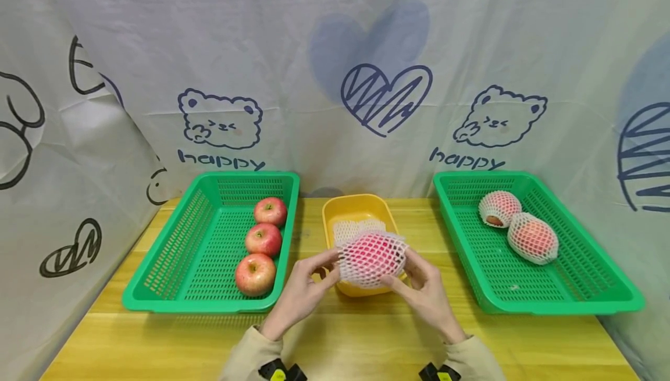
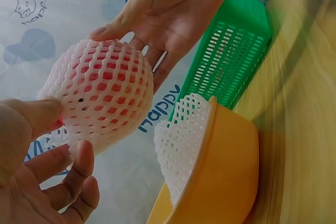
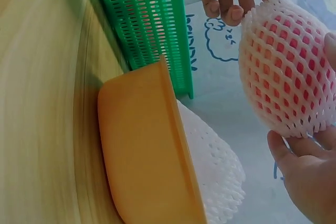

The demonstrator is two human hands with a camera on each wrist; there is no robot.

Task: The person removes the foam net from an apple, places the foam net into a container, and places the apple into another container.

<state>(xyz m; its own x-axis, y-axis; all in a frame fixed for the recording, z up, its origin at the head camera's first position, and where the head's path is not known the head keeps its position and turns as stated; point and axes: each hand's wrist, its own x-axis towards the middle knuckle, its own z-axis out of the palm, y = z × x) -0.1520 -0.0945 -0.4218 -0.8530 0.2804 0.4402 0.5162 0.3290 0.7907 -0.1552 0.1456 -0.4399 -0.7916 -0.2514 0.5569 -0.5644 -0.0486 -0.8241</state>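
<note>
A red apple in a white foam net (image 1: 371, 257) is held up between both hands, just above the front of a yellow bin (image 1: 331, 206). My left hand (image 1: 306, 291) pinches the net's left end between thumb and fingers. At the opposite end, the thumb and fingers of my right hand (image 1: 426, 294) grip the netted apple. The net covers most of the apple, whose red skin shows through the mesh in both wrist views. More white foam netting (image 2: 181, 140) lies in the yellow bin and sticks up over its rim.
To the left, a green basket (image 1: 209, 302) holds three bare apples (image 1: 263, 239) along its right side. The green basket on the right (image 1: 565, 306) contains two netted apples (image 1: 533, 238). Behind the wooden table (image 1: 366, 340) hangs a printed white cloth (image 1: 314, 78).
</note>
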